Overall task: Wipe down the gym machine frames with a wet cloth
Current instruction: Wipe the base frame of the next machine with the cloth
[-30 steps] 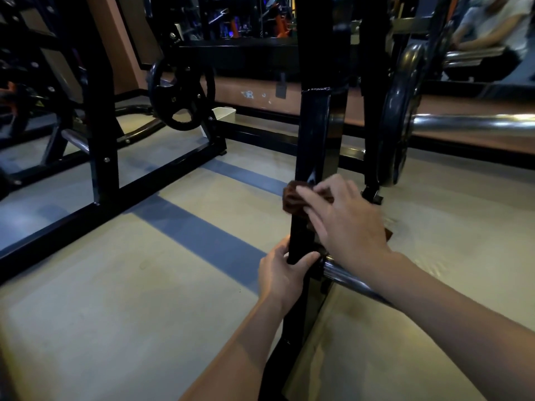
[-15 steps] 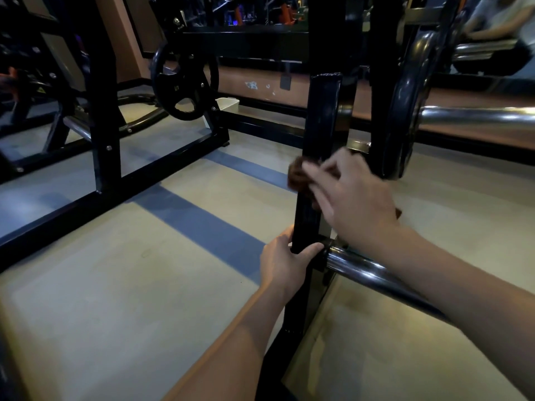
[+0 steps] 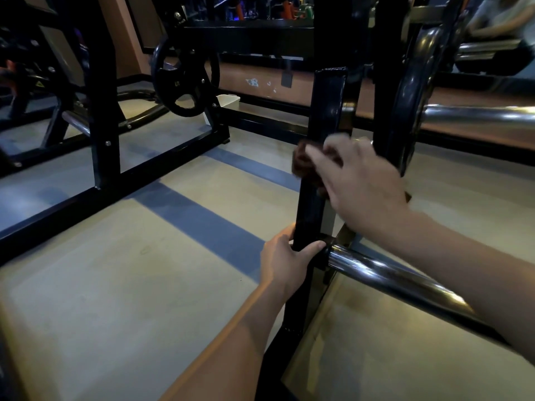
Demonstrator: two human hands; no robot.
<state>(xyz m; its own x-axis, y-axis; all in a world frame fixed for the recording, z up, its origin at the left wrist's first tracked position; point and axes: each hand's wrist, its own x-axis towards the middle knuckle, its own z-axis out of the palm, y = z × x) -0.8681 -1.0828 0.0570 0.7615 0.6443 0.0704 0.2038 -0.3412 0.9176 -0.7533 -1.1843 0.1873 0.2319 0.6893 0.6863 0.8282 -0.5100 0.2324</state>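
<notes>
A black upright post of the gym machine frame rises in the middle of the view. My right hand presses a dark brown cloth against the post at mid-height, its fingers bent over the cloth and blurred. Lower down, my left hand grips the same post, thumb across its front, just beside the spot where a chrome bar joins it.
A black weight plate on a chrome bar hangs just right of the post. Another black frame with a small plate stands to the left. Beige floor with a blue stripe lies between them. A person sits at far upper right.
My right hand has slid the cloth a little up the post. My left hand has kept its grip lower on the post.
</notes>
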